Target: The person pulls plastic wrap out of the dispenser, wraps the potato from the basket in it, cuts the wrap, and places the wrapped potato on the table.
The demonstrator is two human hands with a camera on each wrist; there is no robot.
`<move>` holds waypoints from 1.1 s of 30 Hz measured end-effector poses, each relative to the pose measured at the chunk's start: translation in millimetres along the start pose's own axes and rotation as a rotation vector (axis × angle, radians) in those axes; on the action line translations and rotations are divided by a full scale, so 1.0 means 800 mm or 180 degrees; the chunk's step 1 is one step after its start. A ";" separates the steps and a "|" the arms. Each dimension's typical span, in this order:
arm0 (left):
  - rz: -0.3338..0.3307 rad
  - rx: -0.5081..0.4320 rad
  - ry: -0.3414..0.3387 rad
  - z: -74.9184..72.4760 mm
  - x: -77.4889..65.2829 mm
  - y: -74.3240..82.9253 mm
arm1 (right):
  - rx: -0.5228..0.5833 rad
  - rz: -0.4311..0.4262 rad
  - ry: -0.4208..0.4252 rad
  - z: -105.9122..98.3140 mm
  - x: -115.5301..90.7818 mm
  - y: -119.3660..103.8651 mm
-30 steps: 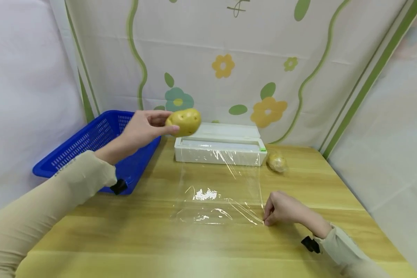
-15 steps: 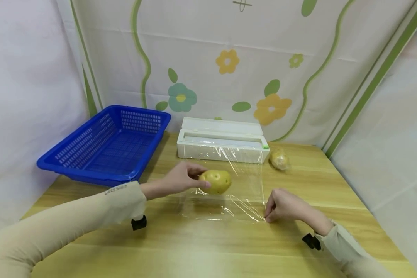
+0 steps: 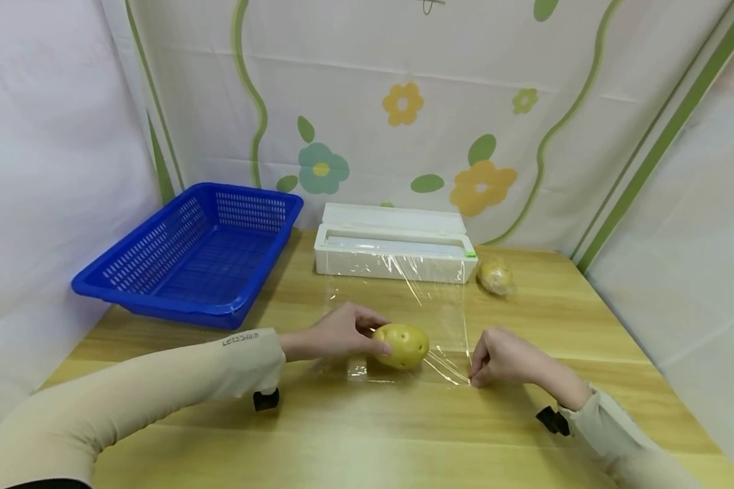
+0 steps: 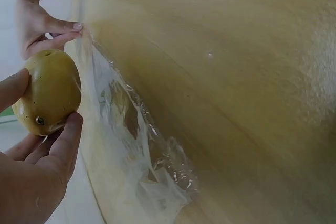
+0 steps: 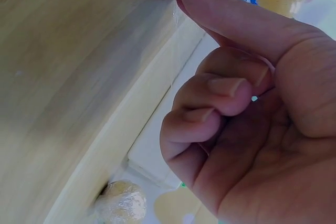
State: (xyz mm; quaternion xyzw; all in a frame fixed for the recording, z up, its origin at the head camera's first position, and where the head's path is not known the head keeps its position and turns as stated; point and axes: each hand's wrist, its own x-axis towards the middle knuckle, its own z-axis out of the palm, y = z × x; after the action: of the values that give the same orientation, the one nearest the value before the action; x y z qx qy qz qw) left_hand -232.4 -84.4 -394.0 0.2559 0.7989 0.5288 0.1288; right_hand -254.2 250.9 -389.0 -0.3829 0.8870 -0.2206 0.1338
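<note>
A yellow potato (image 3: 406, 346) is gripped between the thumb and fingers of my left hand (image 3: 346, 333), low over a sheet of cling film (image 3: 397, 299). In the left wrist view the potato (image 4: 52, 90) shows small dark eyes, and the film (image 4: 131, 129) lies wrinkled beside it. My right hand (image 3: 506, 356) pinches the film's near right corner between thumb and forefinger at the table. The right wrist view shows its other fingers (image 5: 210, 93) curled into the palm. From the white dispenser box (image 3: 397, 265), lid raised, the film stretches toward me.
A blue plastic basket (image 3: 202, 255) stands at the left with nothing in it. To the right of the dispenser box sits a film-wrapped potato (image 3: 495, 276). A flower-patterned cloth (image 3: 367, 136) hangs behind the wooden table (image 3: 355, 435).
My left hand has carried the potato from above the basket's right side, down and to the right, over the film's near part. The right hand keeps pinching the corner.
</note>
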 end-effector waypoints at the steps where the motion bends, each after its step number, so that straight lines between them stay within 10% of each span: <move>1: -0.0011 0.0006 -0.0008 0.000 0.001 -0.001 | -0.0007 0.0006 -0.0002 -0.001 0.000 0.000; 24: 0.0116 0.0657 0.0282 0.007 0.003 -0.015 | -0.0348 -0.0194 -0.0068 -0.011 -0.004 -0.009; 33: 0.0194 0.0795 0.0447 0.005 0.001 -0.013 | -0.0572 -0.0486 0.0358 0.010 0.017 -0.053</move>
State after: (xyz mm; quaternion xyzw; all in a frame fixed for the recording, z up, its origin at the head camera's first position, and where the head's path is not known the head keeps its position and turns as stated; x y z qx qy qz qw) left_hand -233.9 -84.2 -404.7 0.2565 0.8574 0.4455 0.0236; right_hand -233.9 212.6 -375.9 -0.4468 0.8776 -0.1709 0.0318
